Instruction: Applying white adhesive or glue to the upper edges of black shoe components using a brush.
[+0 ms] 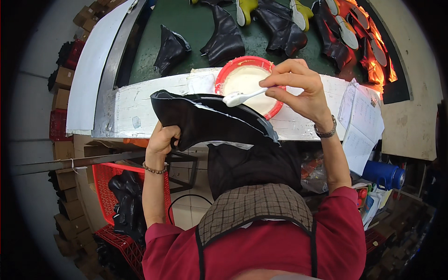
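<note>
Your left hand (161, 140) grips the black boot upper (210, 119) from below, fingers curled shut around its lower edge, so the piece lies flat and tilted toward you — its rim exposed for the brush. Your right hand (298, 86) pinches a white brush (240, 97) between thumb and forefingers, closed on the handle, with the bristle end touching the upper's top edge. The red bowl (247, 84) of white glue sits just behind, on the white desk (135, 112), close enough that the brush can dip without reaching far.

Beyond the desk, more black uppers (224, 37) lie apart on a green belt (196, 23), some on yellow lasts (247, 9). Papers (361, 121) hang over the desk's right end. Below left, a red crate (105, 182) holds more black pieces — near your left arm. A blue flask (385, 175) stands lower right.
</note>
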Demonstrator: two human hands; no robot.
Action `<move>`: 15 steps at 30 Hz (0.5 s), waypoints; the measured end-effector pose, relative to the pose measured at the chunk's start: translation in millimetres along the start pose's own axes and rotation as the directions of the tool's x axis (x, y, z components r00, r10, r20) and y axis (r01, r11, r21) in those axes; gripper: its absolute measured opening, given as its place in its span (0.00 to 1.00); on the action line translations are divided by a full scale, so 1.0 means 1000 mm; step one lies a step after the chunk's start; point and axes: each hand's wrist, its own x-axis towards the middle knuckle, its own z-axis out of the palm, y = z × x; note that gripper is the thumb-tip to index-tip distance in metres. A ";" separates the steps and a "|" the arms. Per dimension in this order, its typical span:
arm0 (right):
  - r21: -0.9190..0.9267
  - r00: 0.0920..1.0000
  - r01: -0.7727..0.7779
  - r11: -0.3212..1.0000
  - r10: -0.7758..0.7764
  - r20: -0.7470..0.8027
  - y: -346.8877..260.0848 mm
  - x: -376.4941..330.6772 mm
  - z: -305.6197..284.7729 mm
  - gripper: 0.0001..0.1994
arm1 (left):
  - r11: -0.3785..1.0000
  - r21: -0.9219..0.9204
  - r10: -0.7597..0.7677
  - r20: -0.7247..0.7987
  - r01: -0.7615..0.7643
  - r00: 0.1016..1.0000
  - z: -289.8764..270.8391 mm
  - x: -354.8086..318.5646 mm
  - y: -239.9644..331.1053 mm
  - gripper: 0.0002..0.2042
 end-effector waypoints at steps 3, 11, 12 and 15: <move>-0.075 0.998 -0.001 0.997 -0.003 -0.056 0.006 -0.005 -0.002 0.12 | 0.996 -0.088 0.037 0.021 -0.035 0.999 -0.017 0.007 -0.012 0.17; -0.169 0.993 -0.114 0.979 0.118 0.015 0.000 -0.049 -0.022 0.10 | 0.998 -0.057 0.022 -0.060 -0.025 0.998 -0.011 0.001 -0.004 0.17; -0.167 0.996 -0.091 0.982 0.090 -0.012 0.000 -0.044 -0.020 0.10 | 0.998 -0.057 0.019 -0.056 -0.022 0.998 -0.005 0.002 -0.001 0.17; -0.167 0.999 -0.038 0.985 0.032 -0.040 -0.002 -0.026 -0.016 0.09 | 1.000 -0.023 -0.014 0.080 0.015 0.997 0.018 0.002 0.010 0.18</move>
